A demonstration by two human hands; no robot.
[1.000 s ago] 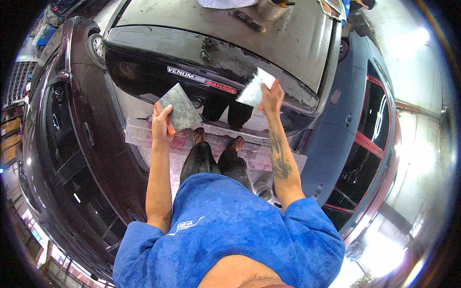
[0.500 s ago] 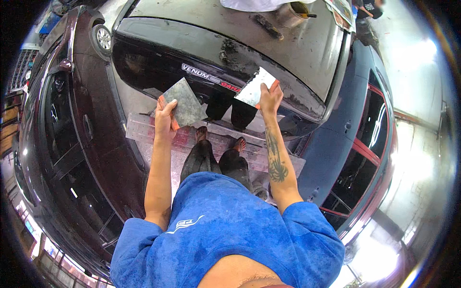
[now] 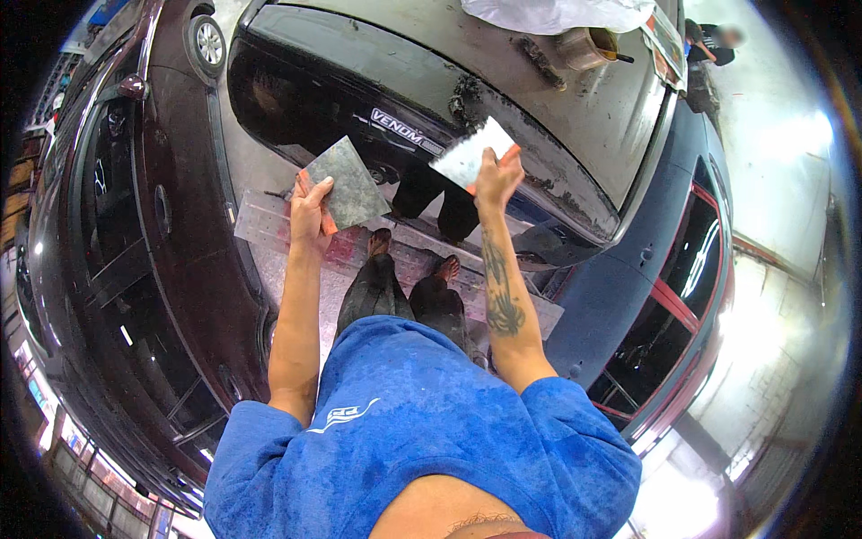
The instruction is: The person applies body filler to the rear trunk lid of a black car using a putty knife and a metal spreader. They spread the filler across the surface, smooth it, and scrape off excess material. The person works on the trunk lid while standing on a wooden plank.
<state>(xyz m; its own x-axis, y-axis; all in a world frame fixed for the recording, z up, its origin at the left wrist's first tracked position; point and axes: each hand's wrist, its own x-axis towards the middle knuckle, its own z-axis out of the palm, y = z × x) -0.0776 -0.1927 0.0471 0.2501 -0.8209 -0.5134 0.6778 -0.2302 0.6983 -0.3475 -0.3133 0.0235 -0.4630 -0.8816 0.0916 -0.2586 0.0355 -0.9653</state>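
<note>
My left hand [image 3: 310,211] is closed on the orange handle of a wide scraper, whose dull grey, smeared blade [image 3: 348,178] is tilted up. In my right hand [image 3: 498,180] is a second orange-handled scraper, its bright metal blade [image 3: 469,157] pointing left toward the first one. The two blades are close but apart. Both are over the edge of a glossy black car end [image 3: 296,99], which bears a sticker. Whether the right blade touches the panel I cannot tell.
On the dull grey car panel [image 3: 575,117] above lie a pot [image 3: 584,49], a dark block [image 3: 540,63] and white sheeting [image 3: 548,13]. A dark maroon car [image 3: 180,234] stands left, a blue-grey one [image 3: 620,269] right. My feet rest on a worn plank [image 3: 260,216]. Another person [image 3: 705,45] is far right.
My right hand and its scraper have moved left across the car end, toward the left scraper. The left hand has stayed nearly in place. The whole view has swung a little left.
</note>
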